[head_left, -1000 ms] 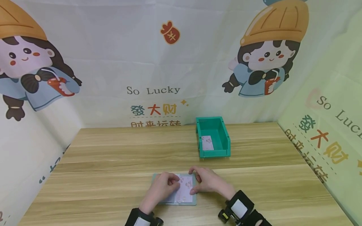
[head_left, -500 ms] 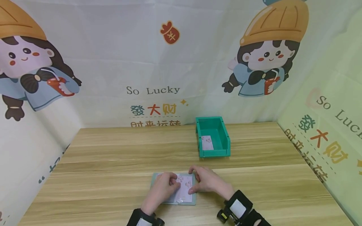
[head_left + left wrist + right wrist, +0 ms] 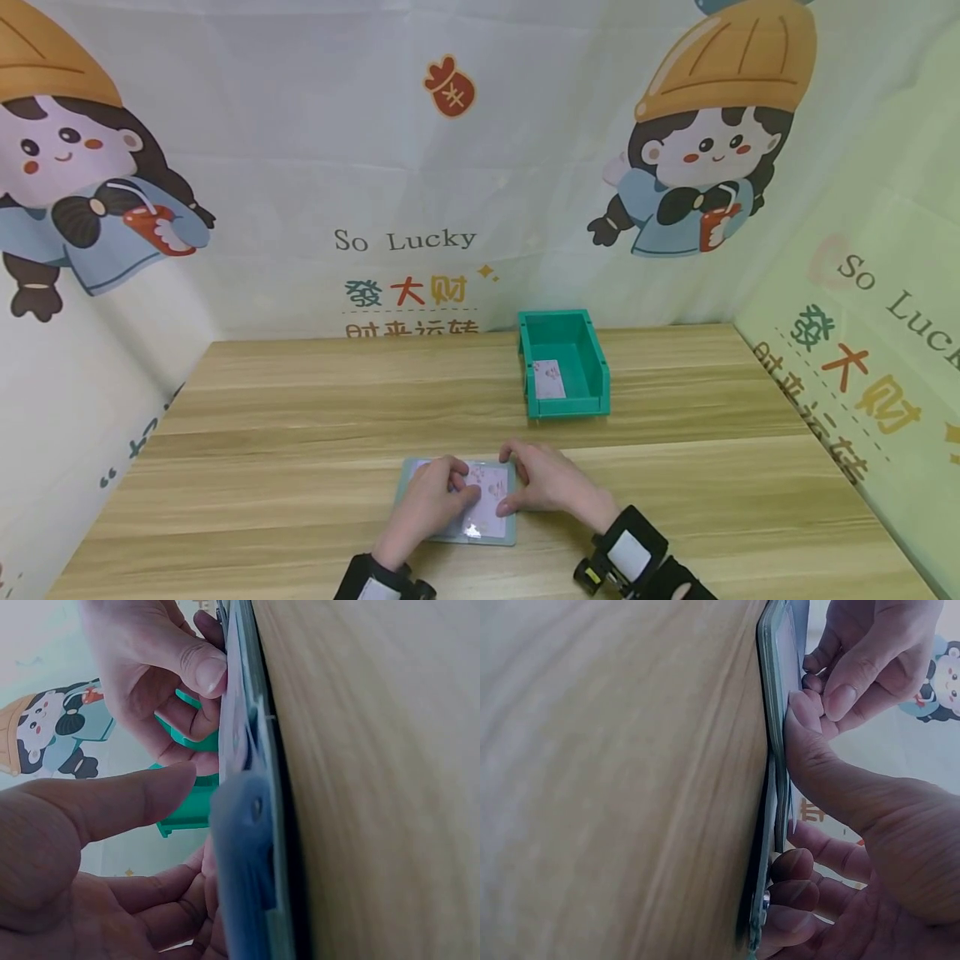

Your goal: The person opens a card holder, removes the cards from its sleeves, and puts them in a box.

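Observation:
A small pale blue-green card album (image 3: 501, 540) lies open on the table in the head view. On its right page is a pinkish-white card (image 3: 492, 492) with a small print; clear plastic shines at its lower edge. My right hand (image 3: 553, 479) holds the album's right side, thumb pressed on the page and fingers curled at the far corner. Over the left page rests my left hand (image 3: 429, 493), covering much of it. The left wrist view shows its thumb (image 3: 150, 796) raised off the page, apart from its bent fingers. A bluish, glossy sleeve page (image 3: 244, 825) curves up there.
Behind the album stands a green plastic bin (image 3: 570, 407) with a similar card (image 3: 549, 380) inside at its left. The wooden table (image 3: 315, 417) reaches back to a printed cloth backdrop (image 3: 300, 167), with more printed cloth at both sides.
The album has shifted slightly left, along with the right hand. A glossy highlight now shows at the card's lower edge. The left hand stays nearly in place.

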The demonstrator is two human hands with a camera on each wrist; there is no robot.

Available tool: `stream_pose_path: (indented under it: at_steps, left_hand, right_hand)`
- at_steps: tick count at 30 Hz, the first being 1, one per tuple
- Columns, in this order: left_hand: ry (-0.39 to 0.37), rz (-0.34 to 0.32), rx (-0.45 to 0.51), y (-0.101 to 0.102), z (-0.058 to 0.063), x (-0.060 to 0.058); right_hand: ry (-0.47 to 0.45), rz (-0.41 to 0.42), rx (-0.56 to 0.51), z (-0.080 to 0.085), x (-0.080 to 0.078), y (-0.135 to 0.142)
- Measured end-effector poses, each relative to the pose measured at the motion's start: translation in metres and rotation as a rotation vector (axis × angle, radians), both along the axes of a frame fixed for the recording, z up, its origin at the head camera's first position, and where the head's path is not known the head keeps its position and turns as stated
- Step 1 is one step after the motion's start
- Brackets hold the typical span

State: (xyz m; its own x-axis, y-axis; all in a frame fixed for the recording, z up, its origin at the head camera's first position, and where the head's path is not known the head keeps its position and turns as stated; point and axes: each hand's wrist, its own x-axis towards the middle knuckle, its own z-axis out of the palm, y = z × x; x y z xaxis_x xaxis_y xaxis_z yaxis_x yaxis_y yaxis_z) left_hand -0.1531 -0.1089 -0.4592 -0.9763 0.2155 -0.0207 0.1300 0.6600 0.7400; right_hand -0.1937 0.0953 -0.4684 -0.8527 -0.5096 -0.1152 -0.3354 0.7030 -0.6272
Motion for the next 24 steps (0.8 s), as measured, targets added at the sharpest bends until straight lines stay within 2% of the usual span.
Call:
stream_pose_path:
  at_steps: [6, 13, 21, 24]
  left_hand:
    - [-0.006, -0.005, -0.002, -0.0003, 0.0026, 0.0010]
    - [-0.069, -0.017, -0.007, 0.0004, 0.0056, 0.0009]
    - [-0.007, -0.008, -0.004, 0.0005, 0.0018, 0.0011]
    - [-0.005, 0.002, 0.013, 0.0007, 0.0015, 0.0010]
  right_hand:
    - [-0.004, -0.002, 0.007, 0.0007, -0.0008, -0.0001]
    - [-0.015, -0.004, 0.011, 0.0017, -0.0003, -0.0008]
    - [-0.009, -0.002, 0.016, 0.0021, 0.0001, -0.0013]
    - [-0.003, -0.001, 0.017, 0.0022, 0.0000, -0.0011]
